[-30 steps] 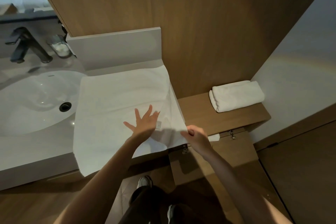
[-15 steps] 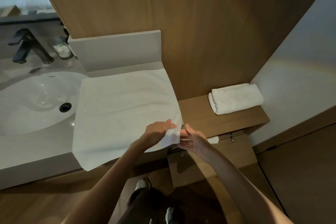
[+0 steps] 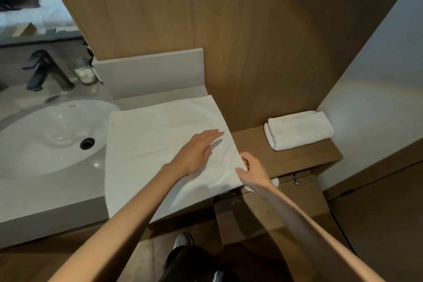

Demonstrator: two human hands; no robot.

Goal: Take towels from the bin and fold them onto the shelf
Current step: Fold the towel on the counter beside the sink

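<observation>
Since half a second earlier the left hand [image 3: 196,151] had released the towel's near right corner and lay flat, fingers apart, on the white towel [image 3: 160,144]. The right hand [image 3: 253,170] was clamped on the towel's right edge. The towel lay spread on the desk [image 3: 45,192] beside the sink [image 3: 45,135], long axis running near to far, near end overhanging; a folded towel [image 3: 298,129] sat on the shelf [image 3: 286,158].

A plain white towel [image 3: 164,144] covers a pale grey countertop [image 3: 45,192]. Left of the towel, a glossy white basin [image 3: 45,135] with black drain [image 3: 87,143]. Right of it, a white folded towel [image 3: 298,130] on a brown woodgrain shelf [image 3: 286,160].
</observation>
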